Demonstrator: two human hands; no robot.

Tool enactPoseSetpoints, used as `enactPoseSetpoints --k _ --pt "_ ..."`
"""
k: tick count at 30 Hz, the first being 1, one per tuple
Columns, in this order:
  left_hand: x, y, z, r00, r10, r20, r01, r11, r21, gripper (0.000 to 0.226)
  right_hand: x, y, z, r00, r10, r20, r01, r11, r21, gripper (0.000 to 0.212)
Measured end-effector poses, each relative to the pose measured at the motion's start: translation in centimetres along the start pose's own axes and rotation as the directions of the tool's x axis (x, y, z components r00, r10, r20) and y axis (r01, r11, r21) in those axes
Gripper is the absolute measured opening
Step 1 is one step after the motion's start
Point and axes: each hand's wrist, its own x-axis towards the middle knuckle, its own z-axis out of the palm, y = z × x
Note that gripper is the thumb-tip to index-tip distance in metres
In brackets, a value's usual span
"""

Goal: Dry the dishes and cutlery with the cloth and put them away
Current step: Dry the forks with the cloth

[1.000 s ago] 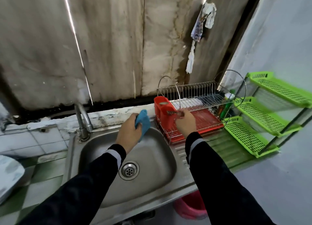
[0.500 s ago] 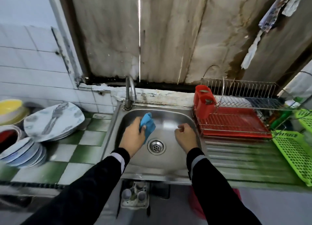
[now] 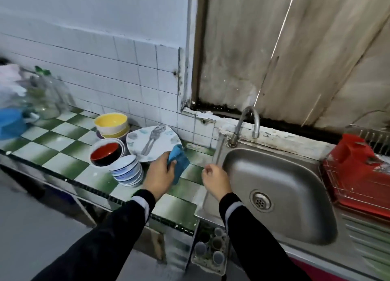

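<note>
Gripped a soft blue cloth (image 3: 179, 164) in the left hand (image 3: 160, 175), just in front of a glossy round plate (image 3: 154, 143) printed with fork and knife. Held the right hand (image 3: 215, 178) loosely curled, empty, beside the steel sink (image 3: 285, 175). Faced a green-and-white checked tile table (image 3: 63, 141) with stacked bowls (image 3: 126, 172) on it, and white tiled wall behind.
</note>
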Motion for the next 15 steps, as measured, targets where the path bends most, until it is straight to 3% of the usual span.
enactPoseSetpoints --k 9,15 --pt "3.2 -10.3 -12.4 0.999 -0.018 -0.045 0.018 1.000 0.010 0.013 1.4 -9.2 13.7 0.996 0.037 0.085 -0.035 0.999 -0.023 0.034" --pt "5.7 -13.9 -15.5 0.998 -0.037 -0.042 0.036 0.999 -0.007 0.016 3.7 -11.7 17.7 0.992 0.057 0.117 -0.051 0.997 -0.059 0.032"
